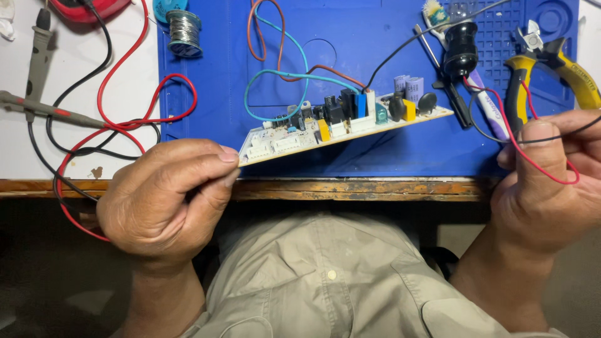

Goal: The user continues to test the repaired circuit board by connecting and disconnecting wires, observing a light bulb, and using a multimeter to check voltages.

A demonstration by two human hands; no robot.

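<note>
— Circuit board (341, 125), where is it?

— Tilted above the blue mat (375, 44), near the table's front edge (350, 188). Left hand (166, 200) pinches its corner at about eight o'clock from the board's middle, thumb and fingers closed on it.

— And the other hand?

— Right hand (548, 181), at three o'clock from the board, is closed on a red wire (532, 159) and a black wire (563, 134), pinched between thumb and forefinger.

— What lies around?

— Yellow-handled cutters (554, 66) at twelve o'clock from that hand, a solder spool (184, 30) at eleven o'clock from the board, meter probes (37, 81) at nine o'clock on the white tabletop.
</note>
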